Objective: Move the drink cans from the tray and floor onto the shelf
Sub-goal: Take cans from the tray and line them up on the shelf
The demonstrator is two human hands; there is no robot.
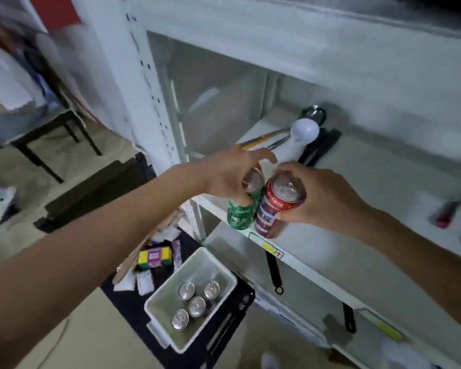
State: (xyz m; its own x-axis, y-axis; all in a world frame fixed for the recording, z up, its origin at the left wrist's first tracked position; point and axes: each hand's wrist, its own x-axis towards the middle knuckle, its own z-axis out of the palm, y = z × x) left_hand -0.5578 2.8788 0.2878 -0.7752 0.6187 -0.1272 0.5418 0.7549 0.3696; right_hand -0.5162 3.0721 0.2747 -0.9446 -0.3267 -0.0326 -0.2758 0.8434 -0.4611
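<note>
My left hand (229, 174) grips a green can (241, 213) from above, near the front edge of the white shelf (357, 209). Right beside it, touching, my right hand (322, 201) holds a red and blue can (272, 213) around its top. Both cans are upright at the shelf's front edge. Down on the floor a white tray (216, 265) holds several silver-topped cans (196, 306).
A white ladle (302, 134), dark utensils and a yellow-handled tool lie on the shelf behind the cans. Two red items (445, 215) lie at the shelf's right. Black utensils hang below the shelf edge. Small packets (155, 258) and a black mat lie beside the tray; a dark stool stands at left.
</note>
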